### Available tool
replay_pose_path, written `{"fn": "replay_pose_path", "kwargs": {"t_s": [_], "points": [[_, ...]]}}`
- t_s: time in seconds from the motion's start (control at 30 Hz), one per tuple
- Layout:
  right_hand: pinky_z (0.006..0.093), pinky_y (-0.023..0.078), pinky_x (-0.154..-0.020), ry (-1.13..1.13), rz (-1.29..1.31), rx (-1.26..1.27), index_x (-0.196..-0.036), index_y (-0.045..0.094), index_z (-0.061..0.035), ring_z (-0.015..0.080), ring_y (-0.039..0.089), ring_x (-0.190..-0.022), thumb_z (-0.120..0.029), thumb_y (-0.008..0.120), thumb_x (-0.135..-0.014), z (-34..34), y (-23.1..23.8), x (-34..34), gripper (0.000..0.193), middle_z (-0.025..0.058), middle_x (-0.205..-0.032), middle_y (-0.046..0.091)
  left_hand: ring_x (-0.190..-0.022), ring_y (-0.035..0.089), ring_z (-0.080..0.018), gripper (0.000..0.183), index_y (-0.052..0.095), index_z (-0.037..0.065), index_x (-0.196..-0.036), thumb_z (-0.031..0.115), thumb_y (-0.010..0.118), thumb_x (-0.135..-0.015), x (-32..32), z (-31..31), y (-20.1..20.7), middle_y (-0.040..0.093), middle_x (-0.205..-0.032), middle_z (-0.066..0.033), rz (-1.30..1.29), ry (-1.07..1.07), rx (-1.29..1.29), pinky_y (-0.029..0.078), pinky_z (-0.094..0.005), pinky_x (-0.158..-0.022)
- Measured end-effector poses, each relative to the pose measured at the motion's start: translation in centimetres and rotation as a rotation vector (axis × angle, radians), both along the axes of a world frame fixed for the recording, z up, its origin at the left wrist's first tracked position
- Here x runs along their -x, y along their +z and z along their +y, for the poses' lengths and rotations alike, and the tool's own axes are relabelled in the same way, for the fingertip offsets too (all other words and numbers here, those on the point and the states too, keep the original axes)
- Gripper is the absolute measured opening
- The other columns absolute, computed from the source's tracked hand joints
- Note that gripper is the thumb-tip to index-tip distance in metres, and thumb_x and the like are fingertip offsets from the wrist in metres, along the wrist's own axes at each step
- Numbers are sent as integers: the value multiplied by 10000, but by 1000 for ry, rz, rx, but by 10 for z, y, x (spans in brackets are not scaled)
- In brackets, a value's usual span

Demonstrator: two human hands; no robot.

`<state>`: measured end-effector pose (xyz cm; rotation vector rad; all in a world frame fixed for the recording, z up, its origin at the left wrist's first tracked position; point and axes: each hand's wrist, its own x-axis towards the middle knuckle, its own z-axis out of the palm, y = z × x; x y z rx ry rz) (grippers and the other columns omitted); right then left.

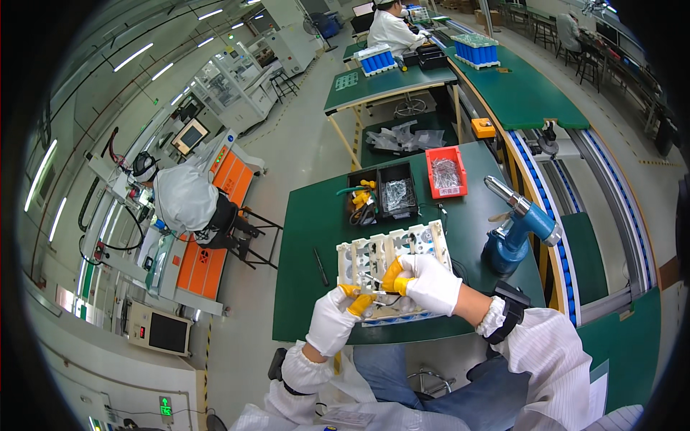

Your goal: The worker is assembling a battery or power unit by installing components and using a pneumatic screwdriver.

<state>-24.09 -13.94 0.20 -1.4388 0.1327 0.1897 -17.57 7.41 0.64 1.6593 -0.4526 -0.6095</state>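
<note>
A cream plastic rack [347,267] with round openings and metal strips lies near the front edge of my green table, and a blue layer shows along its lower edge. Over its front part, both my hands wear white gloves with yellow fingertips. My left hand [333,317] is closed in a pinch at the rack's front left. Just to the right, my right hand [431,284] has thumb and fingers pressed together. Something thin and dark shows between the two hands, too small to name. The fingertips hide what each of them grips.
Behind the rack stand a black bin [397,188] of small metal parts, another holding yellow-handled tools [364,194], and a red bin [446,172]. A blue rivet gun [512,230] stands right; a black pen [320,266] lies left. A roller conveyor [550,215] runs alongside. Co-workers sit left and beyond.
</note>
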Motion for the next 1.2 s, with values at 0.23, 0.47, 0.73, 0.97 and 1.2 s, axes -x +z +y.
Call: {"fn": "replay_pose_path", "kwargs": {"t_s": [0.23, 0.47, 0.73, 0.97, 1.2], "points": [[273, 526, -599, 73, -78, 39, -995, 648, 22, 136, 641, -645, -19, 570, -839, 1, -12, -1, 179, 83, -788, 670, -725, 553, -59, 230, 588, 64, -1149, 216, 630, -981, -3, -1, -15, 622, -923, 0, 39, -71, 84, 471, -210, -635], [299, 531, -677, 126, -295, 243, -1025, 667, -8, 171, 674, -740, -128, 653, -868, 2, -14, 2, 198, 106, -843, 697, -705, 506, -49, 185, 541, 79, -1096, 221, 576, -984, 7, -3, -15, 569, -878, 23, -5, -109, 80, 423, -199, -620], [324, 518, -665, -297, -546, 448, -988, 660, -24, 222, 656, -728, -141, 698, -897, 18, -11, 11, 153, 105, -851, 662, -722, 518, -61, 123, 542, 69, -1042, 37, 561, -925, 0, 6, -27, 557, -856, 18, -73, 82, 176, 448, -218, -632], [246, 496, -704, -51, -370, 306, -1086, 599, -32, 101, 585, -812, -74, 722, -887, 23, 6, 16, 238, 33, -906, 600, -695, 506, -67, 115, 549, 60, -999, 11, 581, -900, 1, 10, -8, 555, -834, 14, -168, 47, 41, 439, -217, -631], [310, 494, -754, -342, -664, 446, -1043, 583, -7, 220, 605, -844, -85, 657, -923, 31, -8, 14, 161, 101, -950, 598, -574, 412, -38, 153, 499, 102, -947, 219, 585, -995, 6, 5, -8, 476, -724, 39, -305, 101, -7, 341, -199, -503]]}}
